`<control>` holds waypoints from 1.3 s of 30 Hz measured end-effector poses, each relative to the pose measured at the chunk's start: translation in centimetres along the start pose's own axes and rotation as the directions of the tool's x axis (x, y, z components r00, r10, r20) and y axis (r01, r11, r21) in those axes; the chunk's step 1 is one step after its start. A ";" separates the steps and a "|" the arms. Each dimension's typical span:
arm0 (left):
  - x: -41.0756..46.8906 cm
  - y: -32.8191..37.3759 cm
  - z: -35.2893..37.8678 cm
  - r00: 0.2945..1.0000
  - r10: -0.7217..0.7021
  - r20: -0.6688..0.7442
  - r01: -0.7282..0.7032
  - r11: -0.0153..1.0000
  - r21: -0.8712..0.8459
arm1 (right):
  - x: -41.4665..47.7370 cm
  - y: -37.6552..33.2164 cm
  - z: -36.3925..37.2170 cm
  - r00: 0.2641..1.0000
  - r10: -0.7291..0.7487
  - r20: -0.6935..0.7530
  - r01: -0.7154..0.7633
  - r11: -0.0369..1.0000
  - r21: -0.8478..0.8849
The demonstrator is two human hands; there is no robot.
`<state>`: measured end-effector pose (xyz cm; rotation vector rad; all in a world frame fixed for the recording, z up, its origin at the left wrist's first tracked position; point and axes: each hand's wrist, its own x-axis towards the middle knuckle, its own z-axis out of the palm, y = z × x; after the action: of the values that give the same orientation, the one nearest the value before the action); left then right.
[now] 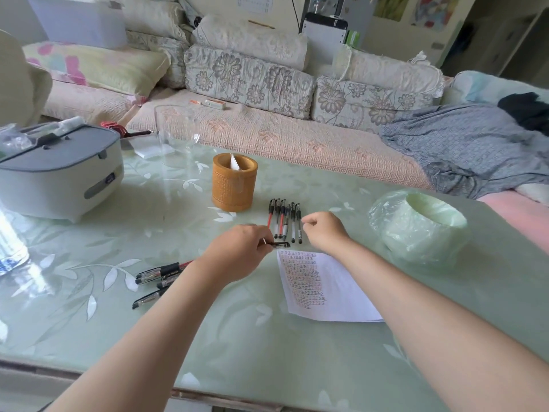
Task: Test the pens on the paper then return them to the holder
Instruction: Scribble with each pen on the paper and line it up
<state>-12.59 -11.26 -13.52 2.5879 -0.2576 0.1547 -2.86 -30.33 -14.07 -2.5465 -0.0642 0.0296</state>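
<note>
The near edge of the table [267,367] runs slantwise across the bottom, and the stretch of pale green glass just behind it lies bare between the two forearms. Further in, the sheet of paper [323,288] lies flat under the right forearm, its upper part covered in rows of small marks, its far corner just below the hands. To the left, a loose group of pens [157,278] lies at an angle, partly hidden by the left arm.

The left hand [240,254] is curled, fingers pressed together around a black pen cap [280,244], or perhaps a pen's end; I cannot tell which, since only a short dark piece sticks out toward the paper's top corner. The right hand [325,231] is closed in a loose fist just beside it, thumb against forefinger; whether it pinches anything I cannot tell.

Right behind the hands, a row of pens [284,220] lies side by side, tips toward the person, the right hand touching or nearly touching the rightmost one.

Beyond that stands the round bamboo holder [234,185], upright, with only a white folded scrap poking out of it. Open tabletop surrounds it. To the right sits a green roll in plastic [419,227]; to the left a white and grey lidded box [59,176], and a clear glass vessel [175,135] near the far edge. A sofa [267,135] lies past the table.
</note>
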 end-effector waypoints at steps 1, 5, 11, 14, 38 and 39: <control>0.0 0.2 0.2 1.000 0.012 0.007 -0.012 1.000 -0.013 | -0.7 0.2 -0.3 1.000 -0.030 -0.006 0.030 0.999 0.024; 0.0 1.4 0.7 0.998 0.060 0.014 -0.059 0.997 -0.051 | -3.5 0.7 -1.1 0.990 -0.140 0.006 0.136 0.973 0.185; 0.0 3.0 1.5 0.994 0.108 0.003 -0.108 0.988 -0.108 | -8.3 1.9 -1.9 0.983 -0.169 0.075 0.132 0.926 0.354; -0.1 3.6 1.6 0.993 0.116 0.006 -0.115 0.986 -0.125 | -9.3 3.0 -2.0 0.979 -0.175 0.102 0.125 0.918 0.377; -0.7 6.1 1.2 0.997 0.034 0.069 -0.013 0.959 -0.282 | -9.4 2.7 -3.8 0.961 -0.123 0.247 -0.166 0.456 0.874; -0.7 5.8 1.3 0.999 0.020 0.034 -0.009 0.960 -0.281 | -9.4 2.8 -3.7 0.961 -0.128 0.247 -0.152 0.502 0.851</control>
<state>-14.41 -16.74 -11.83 2.3086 -0.2898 0.0700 -11.98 -35.23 -12.47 -1.4789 -0.1093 0.3478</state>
